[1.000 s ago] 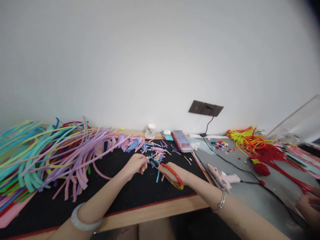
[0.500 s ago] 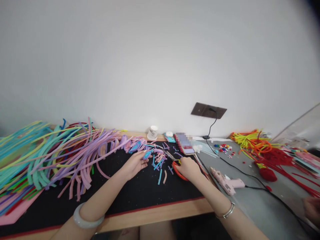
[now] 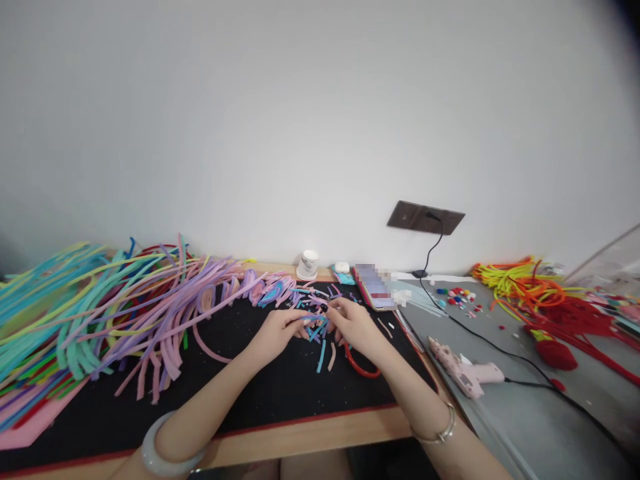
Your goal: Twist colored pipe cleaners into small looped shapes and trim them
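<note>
Thick whitish bangle [image 3: 150, 451] left; silver bangle [image 3: 445, 437] right.

Scissors [image 3: 364, 374] seemingly on mat [image 3: 280, 393].

I'd call this a craft workroom: bundles of fuzzy stems [image 3: 165, 320] sprawl over the counter [image 3: 300, 434] at frame left, a red scissor handle [image 3: 362, 373] shows below centre, and a pink glue gun [image 3: 467, 375] and coloured pompoms [image 3: 453, 300] sit at right.

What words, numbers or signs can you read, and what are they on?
No text can be read.
White round cup: dark marking, too small.
Flat red-edged phone: screen blurred.
Flat light-blue packet: too small to tell.
</note>
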A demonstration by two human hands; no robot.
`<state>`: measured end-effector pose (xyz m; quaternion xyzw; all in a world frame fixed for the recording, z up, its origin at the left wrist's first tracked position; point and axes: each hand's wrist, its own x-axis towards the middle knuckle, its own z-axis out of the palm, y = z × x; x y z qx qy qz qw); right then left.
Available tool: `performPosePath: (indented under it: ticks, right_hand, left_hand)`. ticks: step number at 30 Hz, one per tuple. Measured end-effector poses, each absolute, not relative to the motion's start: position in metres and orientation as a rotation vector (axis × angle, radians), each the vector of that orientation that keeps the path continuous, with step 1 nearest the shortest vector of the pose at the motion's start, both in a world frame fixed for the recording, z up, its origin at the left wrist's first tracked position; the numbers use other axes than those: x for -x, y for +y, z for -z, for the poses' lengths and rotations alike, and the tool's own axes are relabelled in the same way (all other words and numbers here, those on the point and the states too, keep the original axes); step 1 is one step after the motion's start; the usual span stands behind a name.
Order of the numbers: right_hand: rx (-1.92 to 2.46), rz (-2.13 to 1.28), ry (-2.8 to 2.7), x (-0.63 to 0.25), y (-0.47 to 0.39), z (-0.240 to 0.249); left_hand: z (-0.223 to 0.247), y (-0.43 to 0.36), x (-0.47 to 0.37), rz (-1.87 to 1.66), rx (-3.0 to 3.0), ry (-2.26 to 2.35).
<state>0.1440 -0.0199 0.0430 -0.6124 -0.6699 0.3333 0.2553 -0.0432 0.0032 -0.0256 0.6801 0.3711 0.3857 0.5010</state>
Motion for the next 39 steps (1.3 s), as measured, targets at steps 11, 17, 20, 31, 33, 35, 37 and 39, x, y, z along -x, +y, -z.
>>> performPosePath:
  ticks: [11, 17, 20, 31, 33, 35, 37, 39]
  right_hand:
    - [1.118, -1.277, -1.31, -0.126, 0.01, -0.003]
    - [1.118, -1.227, -1.369, -0.123, 0.013, 0.01]
    - [1.172, -1.232, -1.466, -0.124, 0.013, 0.013]
    - [1.273, -1.08, -1.548, -0.12, 0.008, 0.02]
    - [1.238, -1.151, -1.505, -0.118, 0.007, 0.019]
    - [1.215, -1.216, -1.49, -0.117, 0.006, 0.018]
    - [1.227, -1.241, -1.499, -0.116, 0.005, 0.017]
    - [1.261, -1.193, -1.522, -0.114, 0.004, 0.017]
  left_hand:
    - [0.017, 0.008, 0.047, -1.058, -1.24, 0.933]
    - [0.023, 0.012, 0.049, -1.035, -1.348, 1.021]
    - [0.02, 0.011, 0.05, -1.026, -1.497, 1.081]
    - [0.018, 0.012, 0.051, -1.0, -1.663, 1.079]
    - [0.02, 0.013, 0.051, -1.009, -1.633, 1.058]
    - [0.021, 0.013, 0.052, -1.009, -1.643, 1.069]
    - [0.02, 0.012, 0.052, -1.0, -1.719, 1.084]
    - [0.017, 0.011, 0.053, -1.012, -1.82, 1.101]
